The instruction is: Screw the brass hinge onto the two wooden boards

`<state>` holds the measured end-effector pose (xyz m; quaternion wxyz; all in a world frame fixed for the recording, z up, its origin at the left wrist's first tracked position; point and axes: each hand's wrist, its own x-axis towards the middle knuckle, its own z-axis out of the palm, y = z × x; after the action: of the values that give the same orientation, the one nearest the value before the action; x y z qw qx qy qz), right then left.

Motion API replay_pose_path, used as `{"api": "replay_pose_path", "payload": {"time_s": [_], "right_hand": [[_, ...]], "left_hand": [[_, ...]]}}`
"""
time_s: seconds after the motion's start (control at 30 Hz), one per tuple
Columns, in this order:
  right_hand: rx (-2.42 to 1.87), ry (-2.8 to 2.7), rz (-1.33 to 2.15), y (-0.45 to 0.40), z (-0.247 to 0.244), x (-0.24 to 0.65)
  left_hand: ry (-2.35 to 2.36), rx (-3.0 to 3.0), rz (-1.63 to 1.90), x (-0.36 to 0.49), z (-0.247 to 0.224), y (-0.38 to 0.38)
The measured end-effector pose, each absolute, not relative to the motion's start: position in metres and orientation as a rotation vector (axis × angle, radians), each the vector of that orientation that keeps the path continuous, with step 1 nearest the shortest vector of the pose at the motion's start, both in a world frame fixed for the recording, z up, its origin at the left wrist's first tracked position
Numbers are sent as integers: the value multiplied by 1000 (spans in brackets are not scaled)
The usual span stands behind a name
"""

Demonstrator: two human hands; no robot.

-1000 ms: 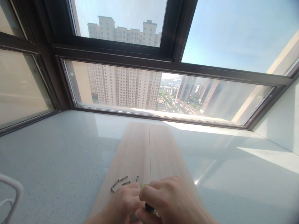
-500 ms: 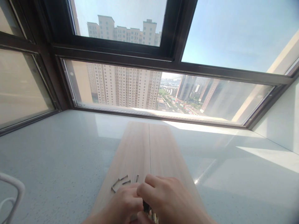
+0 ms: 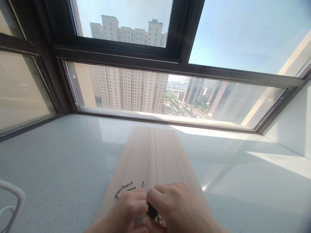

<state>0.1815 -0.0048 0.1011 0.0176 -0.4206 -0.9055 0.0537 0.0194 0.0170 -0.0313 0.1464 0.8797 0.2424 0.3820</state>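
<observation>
Apparently worked a black tool handle (image 3: 152, 212) at the frame's bottom centre, closed within the curled right hand (image 3: 176, 204), close beside a bent left hand (image 3: 131, 205) too obscured to read, below loose screws (image 3: 128, 184) on pale wood-grain boarding (image 3: 142, 155), seemingly needing steady alignment next.

1. The left hand (image 3: 130, 206) is seen uncovered, its back smooth and its knuckles (image 3: 130, 198) gently rounded.
2. The right hand (image 3: 171, 201) is likewise bare, its back broad, with a curved outline along the far edge.
3. Just behind the hands, the left wrist (image 3: 107, 222) and right wrist (image 3: 204, 220) are shown bare as well.
4. Fingernails and finer skin markings are blurred or hidden.
</observation>
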Motion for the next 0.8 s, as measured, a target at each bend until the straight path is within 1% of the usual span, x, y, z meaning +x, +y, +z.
{"api": "replay_pose_path", "payload": {"time_s": [0.1,0.33,0.6,0.8], "right_hand": [[-1332,-2791,141,-6,101,181],[-1406,-2786,197,-5,106,180],[-1453,-2816,228,-4,110,180],[-1228,-2714,203,-8,100,186]], "left_hand": [[641,2409,1179,21,-31,17],[707,2368,1155,20,-26,12],[636,2326,1190,22,-19,13],[608,2283,1210,25,-21,15]]}}
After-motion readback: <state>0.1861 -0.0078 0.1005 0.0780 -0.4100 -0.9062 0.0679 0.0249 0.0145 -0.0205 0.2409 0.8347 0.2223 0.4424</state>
